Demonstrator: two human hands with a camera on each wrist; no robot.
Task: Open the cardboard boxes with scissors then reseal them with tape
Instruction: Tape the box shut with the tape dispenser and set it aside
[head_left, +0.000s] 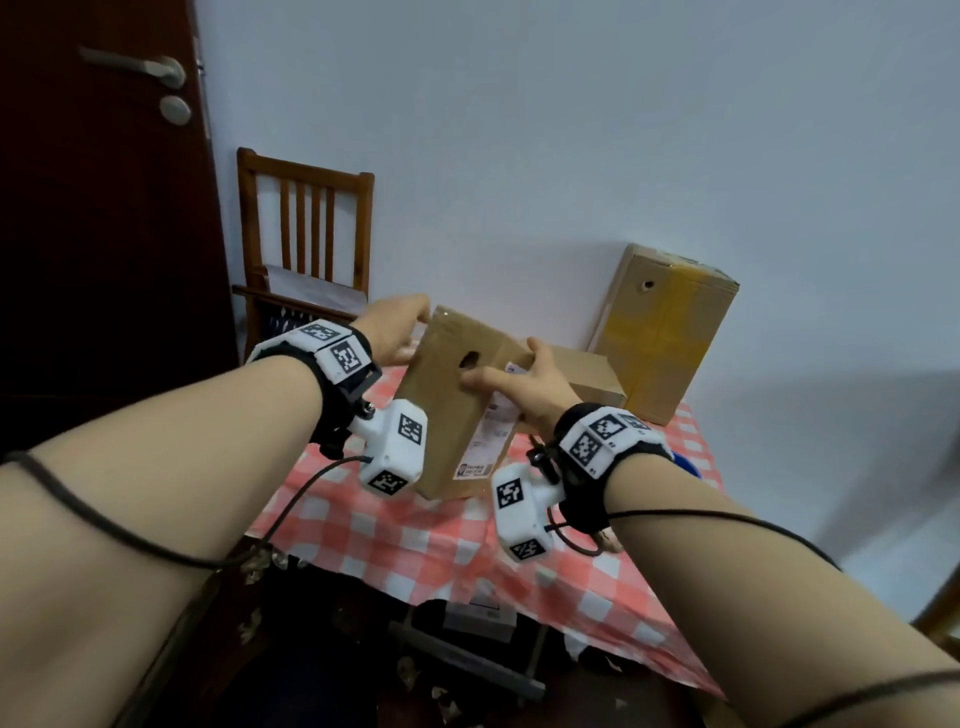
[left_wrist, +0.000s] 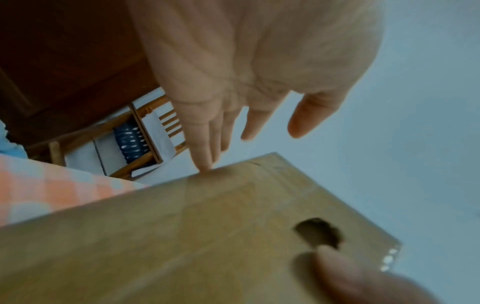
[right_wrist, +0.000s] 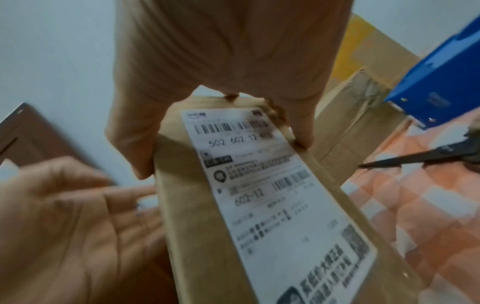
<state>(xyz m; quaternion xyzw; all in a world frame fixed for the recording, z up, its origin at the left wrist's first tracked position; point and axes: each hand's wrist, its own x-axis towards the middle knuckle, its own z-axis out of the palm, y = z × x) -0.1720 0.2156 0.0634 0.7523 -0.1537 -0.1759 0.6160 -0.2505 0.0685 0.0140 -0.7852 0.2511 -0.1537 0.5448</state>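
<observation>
A brown cardboard box (head_left: 447, 415) with a ragged hole (head_left: 470, 358) in its face is held tilted above the checked table. My right hand (head_left: 501, 376) grips its upper right end, thumb by the hole and fingers on the side with the white shipping label (right_wrist: 272, 195). My left hand (left_wrist: 249, 144) is spread with straight fingers; one fingertip (left_wrist: 205, 165) touches the box's far left edge. Black scissors (right_wrist: 415, 159) lie on the cloth to the right, beside a blue tape dispenser (right_wrist: 436, 82).
A flat cardboard box (head_left: 592, 371) lies behind the held one, and a tall box with yellow tape (head_left: 665, 332) stands at the back right by the wall. The red-and-white tablecloth (head_left: 415, 540) covers a small table. A wooden chair (head_left: 306, 234) and a dark door (head_left: 104, 234) are at left.
</observation>
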